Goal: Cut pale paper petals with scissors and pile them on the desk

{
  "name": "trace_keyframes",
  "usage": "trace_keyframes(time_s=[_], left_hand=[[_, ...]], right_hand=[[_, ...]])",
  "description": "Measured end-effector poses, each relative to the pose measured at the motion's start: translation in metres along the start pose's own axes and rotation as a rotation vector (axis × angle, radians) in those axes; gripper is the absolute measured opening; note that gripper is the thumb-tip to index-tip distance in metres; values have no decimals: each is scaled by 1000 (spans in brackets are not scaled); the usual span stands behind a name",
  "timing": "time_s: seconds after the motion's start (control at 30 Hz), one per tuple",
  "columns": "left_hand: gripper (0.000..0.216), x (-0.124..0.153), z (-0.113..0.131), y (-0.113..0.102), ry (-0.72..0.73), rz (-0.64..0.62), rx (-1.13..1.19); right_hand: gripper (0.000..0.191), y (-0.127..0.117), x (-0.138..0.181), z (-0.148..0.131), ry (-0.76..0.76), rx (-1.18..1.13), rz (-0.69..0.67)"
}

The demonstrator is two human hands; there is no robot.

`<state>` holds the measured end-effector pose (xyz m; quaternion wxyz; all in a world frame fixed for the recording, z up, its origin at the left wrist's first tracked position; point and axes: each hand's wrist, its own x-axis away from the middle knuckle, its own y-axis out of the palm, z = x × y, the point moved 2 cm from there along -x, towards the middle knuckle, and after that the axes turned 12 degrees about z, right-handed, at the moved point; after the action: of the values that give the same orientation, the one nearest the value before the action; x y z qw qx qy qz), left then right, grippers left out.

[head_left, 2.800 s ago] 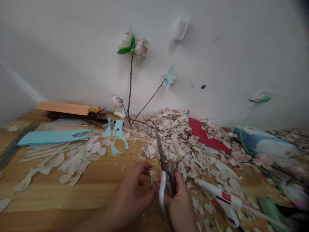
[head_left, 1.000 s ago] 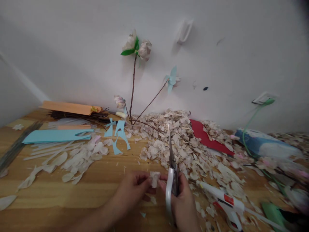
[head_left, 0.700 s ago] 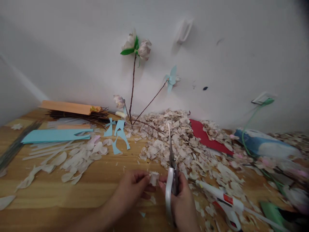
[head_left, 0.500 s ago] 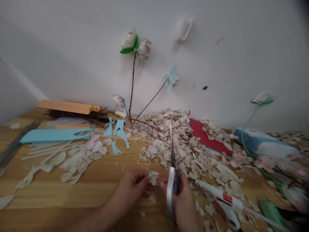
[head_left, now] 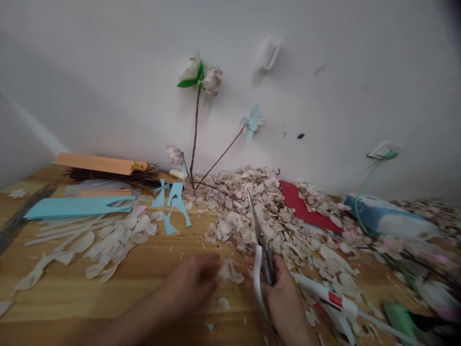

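A pair of scissors (head_left: 265, 262) with a silver-white handle is in my right hand (head_left: 284, 300), blades pointing up and away over dried petals. My left hand (head_left: 196, 278) is smeared by motion above the wooden table, left of the scissors; its fingers cannot be made out clearly. Between my hands, a few pale petals (head_left: 231, 271) lie on the wood. Beyond the blades spreads a big heap of dried petals (head_left: 248, 216). To the left of my left hand, several larger whitish petals (head_left: 120, 238) lie in a loose pile.
Blue paper strips (head_left: 79, 207) and cut blue scraps (head_left: 176, 204) lie left. Behind stand twig stems (head_left: 196, 129) with made flowers against the wall. Orange paper (head_left: 101, 163) covers a twig bundle. Red paper (head_left: 306, 206) and a white glue gun (head_left: 331, 298) are on the right.
My left hand has moved away from my right and no longer holds the small pale petal piece. The scissors have tilted slightly left, still in my right hand. The view has shifted a little.
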<state>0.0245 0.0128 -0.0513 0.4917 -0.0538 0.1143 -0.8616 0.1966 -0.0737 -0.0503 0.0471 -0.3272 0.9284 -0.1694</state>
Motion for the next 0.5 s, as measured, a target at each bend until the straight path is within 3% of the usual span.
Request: trace_keyframes(time_s=[0.07,0.13,0.3,0.5], left_hand=[[39,4,-1,3,61,-60,-95],[44,0,-1,1,57,14,-167],[34,-33,2,-8,90,177,-299],[36,-64,0,3,133,137,-345]], right_hand=[[32,-3,-5,0,10,31,3],[32,-6,-9,0,30,10,9],[32,-11,-12,-1,25,-118,75],[29,-15,-14,-2,6,-122,163]])
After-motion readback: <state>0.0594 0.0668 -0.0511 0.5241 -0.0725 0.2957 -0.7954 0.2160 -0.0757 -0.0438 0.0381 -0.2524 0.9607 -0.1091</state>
